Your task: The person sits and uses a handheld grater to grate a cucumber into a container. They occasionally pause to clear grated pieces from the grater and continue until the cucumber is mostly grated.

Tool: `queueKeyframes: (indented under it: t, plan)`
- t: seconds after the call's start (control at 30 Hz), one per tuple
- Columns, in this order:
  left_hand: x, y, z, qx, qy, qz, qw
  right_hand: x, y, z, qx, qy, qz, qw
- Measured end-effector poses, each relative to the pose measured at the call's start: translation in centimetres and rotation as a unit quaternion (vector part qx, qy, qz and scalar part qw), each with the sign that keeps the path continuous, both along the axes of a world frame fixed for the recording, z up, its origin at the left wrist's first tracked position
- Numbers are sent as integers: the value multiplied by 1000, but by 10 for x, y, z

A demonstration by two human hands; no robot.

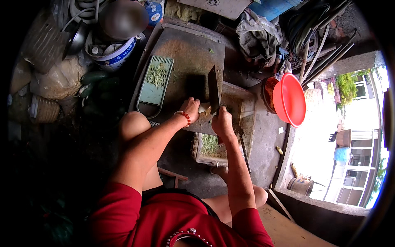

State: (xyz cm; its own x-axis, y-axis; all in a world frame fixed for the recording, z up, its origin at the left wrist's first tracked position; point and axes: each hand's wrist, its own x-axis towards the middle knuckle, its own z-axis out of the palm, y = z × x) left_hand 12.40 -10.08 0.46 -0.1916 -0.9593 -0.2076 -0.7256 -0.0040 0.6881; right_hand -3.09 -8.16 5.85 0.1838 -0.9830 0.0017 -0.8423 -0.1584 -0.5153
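Note:
My right hand point(222, 121) is closed around the handle of a cleaver point(213, 85), whose broad dark blade points away from me at the right side of a worn wooden board point(182, 52). On the board, just left of the blade, my left hand point(190, 110) grips a pale piece of vegetable point(203, 107). A light green plastic grater tray point(151, 92) lies at the board's left side with pale green shreds point(157, 75) on it. More shreds point(209, 145) lie in a shallow bin below the board's near edge.
Right of the board stands a dirty rectangular tub point(247, 114). Beyond it, a red plastic basin point(289, 100) rests tilted by a brown pot point(269, 92). At the left are dark green gourds point(95, 78) and a blue-and-white bucket point(114, 58). A crumpled grey cloth point(257, 35) lies behind.

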Motion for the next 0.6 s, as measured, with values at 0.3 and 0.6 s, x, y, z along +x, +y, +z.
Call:
queueKeyframes:
  t: [0.3,0.6]
  plan:
    - [-1,1,-5,-36,-29,-18,999,2,6,0,-9,-21,5,1000]
    - [-2,-1,-18,-42,-34,-39,998,8,16,6,15,-25,-19,999]
